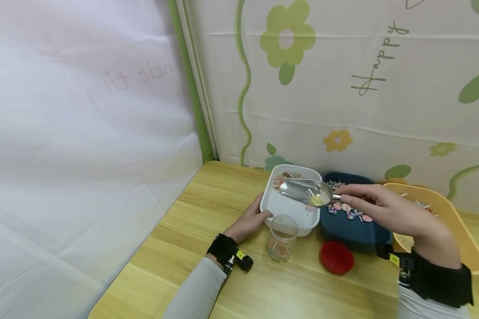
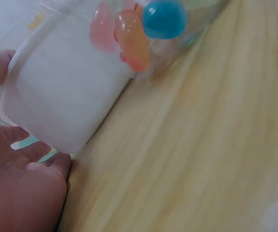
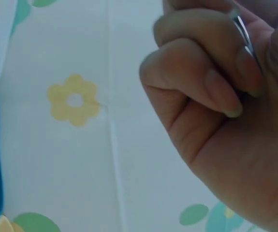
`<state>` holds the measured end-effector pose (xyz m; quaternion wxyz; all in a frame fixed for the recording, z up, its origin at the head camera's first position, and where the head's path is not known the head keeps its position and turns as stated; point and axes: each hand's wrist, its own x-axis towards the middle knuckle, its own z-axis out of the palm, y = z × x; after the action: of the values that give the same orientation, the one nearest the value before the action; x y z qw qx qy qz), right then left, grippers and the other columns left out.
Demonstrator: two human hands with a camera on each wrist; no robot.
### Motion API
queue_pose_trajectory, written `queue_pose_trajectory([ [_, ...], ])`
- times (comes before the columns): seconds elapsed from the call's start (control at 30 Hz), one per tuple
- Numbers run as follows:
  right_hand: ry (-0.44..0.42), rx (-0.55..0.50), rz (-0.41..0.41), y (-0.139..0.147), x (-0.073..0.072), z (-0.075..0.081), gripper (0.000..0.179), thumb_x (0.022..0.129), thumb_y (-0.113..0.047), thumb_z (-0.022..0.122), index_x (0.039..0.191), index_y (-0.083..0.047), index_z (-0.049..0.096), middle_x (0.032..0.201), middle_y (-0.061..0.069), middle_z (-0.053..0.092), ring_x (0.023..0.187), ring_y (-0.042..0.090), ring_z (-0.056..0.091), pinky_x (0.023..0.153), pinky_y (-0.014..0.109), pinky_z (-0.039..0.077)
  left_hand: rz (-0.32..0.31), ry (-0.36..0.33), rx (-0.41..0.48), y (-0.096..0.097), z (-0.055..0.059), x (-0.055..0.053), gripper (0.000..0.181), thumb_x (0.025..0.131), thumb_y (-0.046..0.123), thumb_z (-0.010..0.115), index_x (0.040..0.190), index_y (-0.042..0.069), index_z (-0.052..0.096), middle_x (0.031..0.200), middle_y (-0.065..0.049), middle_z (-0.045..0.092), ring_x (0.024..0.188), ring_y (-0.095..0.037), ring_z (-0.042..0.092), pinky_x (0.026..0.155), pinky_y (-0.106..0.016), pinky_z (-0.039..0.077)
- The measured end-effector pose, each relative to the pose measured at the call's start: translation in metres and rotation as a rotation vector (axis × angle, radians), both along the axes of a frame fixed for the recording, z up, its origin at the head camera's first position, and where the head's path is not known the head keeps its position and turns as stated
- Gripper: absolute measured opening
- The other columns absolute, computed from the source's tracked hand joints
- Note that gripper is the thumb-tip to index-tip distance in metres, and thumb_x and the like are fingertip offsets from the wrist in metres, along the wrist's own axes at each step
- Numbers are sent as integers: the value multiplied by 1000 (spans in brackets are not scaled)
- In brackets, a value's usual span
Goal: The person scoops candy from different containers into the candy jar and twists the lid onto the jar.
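My right hand (image 1: 387, 208) grips the handle of a metal scoop (image 1: 299, 188). A yellow candy on a white stick (image 1: 316, 199) lies in the scoop, which is over the white bin (image 1: 277, 206). In the right wrist view the fingers (image 3: 192, 72) curl round the handle, and the scoop's bowl is out of sight. My left hand (image 1: 249, 221) holds the white bin at its left side, thumb by the rim. Small stick candies (image 1: 289, 176) lie at the bin's far end. In front stands a clear cup (image 1: 282, 239) with gummy-like pieces (image 2: 131, 38) and a blue ball (image 2: 164, 19).
Right of the white bin, a dark blue bin (image 1: 355, 232) holds swirl-patterned candies (image 1: 350, 215). A yellow bin (image 1: 465, 235) stands further right, partly behind the right arm. A red round lid or dish (image 1: 336, 258) lies on the wooden table (image 1: 287, 292). A printed curtain (image 1: 327, 102) hangs behind.
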<state>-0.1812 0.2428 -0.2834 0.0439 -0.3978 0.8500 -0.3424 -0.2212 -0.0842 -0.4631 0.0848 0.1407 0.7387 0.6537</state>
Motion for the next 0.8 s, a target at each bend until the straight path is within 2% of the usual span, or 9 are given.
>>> queue_pose_trajectory([
  [0.1,17,37,-16,8,7,5,29,97,-12,50,124,-18,59,100,-2,62,76,11,55,59,26,50,-5,0,0,0,9,5,74,89,9,54,150,22,14,154,-8,15,136,-22,17,110,-45,19],
  [0.17,34,58,-15,12,11,7,29,96,-11,51,122,-19,61,87,-7,61,67,9,53,55,24,47,0,3,6,1,16,9,73,88,9,54,150,21,16,153,-11,16,136,-25,17,110,-46,19],
  [0.23,43,81,-14,16,16,9,28,96,-11,51,121,-20,62,88,-9,61,64,7,51,54,23,45,2,5,7,2,23,14,72,88,9,54,149,22,17,153,-13,16,136,-27,17,110,-46,20],
  [0.27,40,97,-23,17,18,10,28,96,-12,51,120,-22,62,82,-11,58,59,7,48,52,23,43,1,8,6,2,24,15,72,88,10,55,149,22,18,153,-13,16,136,-27,17,110,-46,20],
  [0.33,29,131,-45,18,23,12,27,96,-17,52,119,-26,63,75,-11,54,53,7,43,50,23,41,3,10,4,2,20,11,73,88,11,55,149,21,17,153,-12,17,136,-26,18,110,-46,20],
  [0.43,21,173,-62,16,29,16,25,97,-22,52,117,-30,63,90,-10,61,59,7,47,52,23,42,-2,9,-12,0,8,4,75,88,12,55,150,21,14,154,-8,15,136,-22,17,110,-44,20],
  [0.53,40,177,-22,14,32,15,25,96,-19,53,117,-26,64,102,-8,63,68,5,51,54,23,43,-1,19,-10,0,-2,-2,76,89,13,54,151,22,12,154,-5,15,136,-18,17,110,-43,19],
  [0.67,66,181,0,13,35,14,24,94,-15,55,114,-24,66,102,-10,64,68,4,51,53,22,43,-24,39,22,1,-5,-3,75,90,10,52,151,23,10,154,-4,14,136,-17,17,110,-42,20],
  [0.8,101,199,-19,10,39,15,22,93,-18,58,110,-28,68,95,-16,64,67,3,48,51,21,42,-36,47,39,1,-4,-3,75,90,8,52,151,22,9,154,-5,14,136,-18,18,110,-42,21],
])
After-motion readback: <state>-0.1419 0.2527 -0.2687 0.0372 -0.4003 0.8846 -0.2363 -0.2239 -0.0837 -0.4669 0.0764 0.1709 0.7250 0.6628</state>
